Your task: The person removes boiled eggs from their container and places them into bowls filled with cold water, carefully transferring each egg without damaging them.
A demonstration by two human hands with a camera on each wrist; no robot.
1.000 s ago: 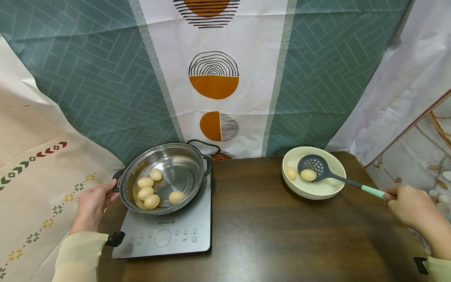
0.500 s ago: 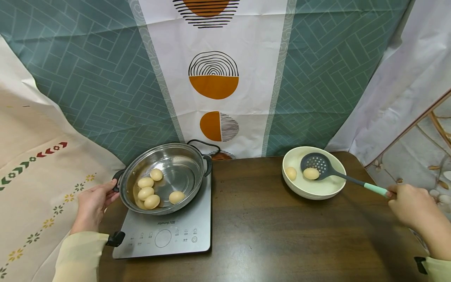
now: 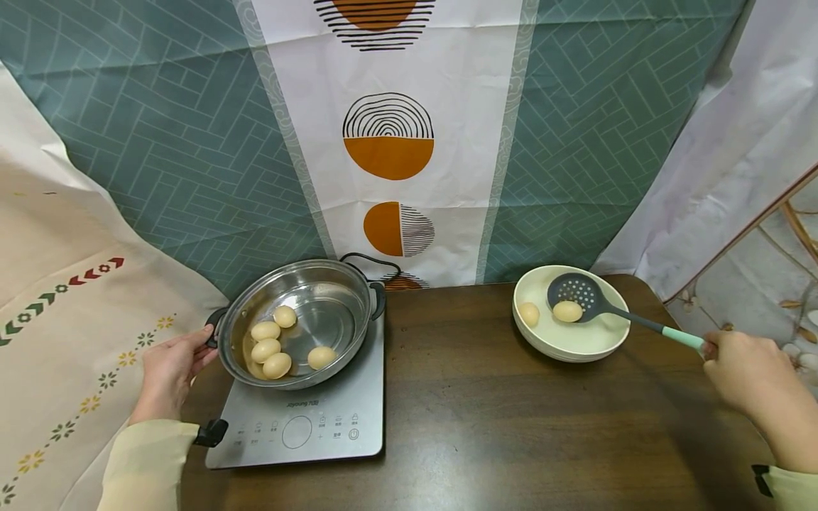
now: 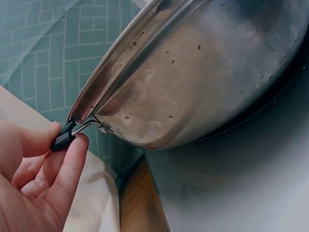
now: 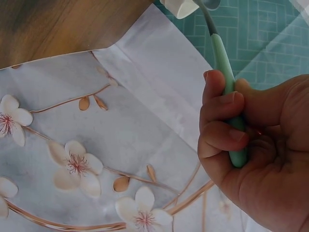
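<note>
My left hand (image 3: 167,369) pinches the black side handle (image 4: 63,139) of a steel pot (image 3: 329,312) between thumb and fingers. Several pale eggs (image 3: 265,350) lie in that pot, most toward its left side. At the right, the fingers of my right hand (image 3: 744,369) curl around the mint-green handle (image 5: 227,72) of a skimmer. Its dark grey perforated head (image 3: 578,289) is inside a cream bowl (image 3: 584,344), with one egg (image 3: 567,311) at the head's near edge. Another egg (image 3: 528,314) rests against the bowl's left wall.
Beneath the pot is a silver induction cooktop (image 3: 345,404), with a black cord (image 3: 377,261) behind it. A brown wooden table (image 3: 486,419) spans between cooktop and bowl. Patterned cloths (image 3: 575,142) hang behind and at both sides.
The skimmer head has shifted slightly back and to the right inside the bowl, and the egg at it has moved along. My left hand and the pot look the same.
</note>
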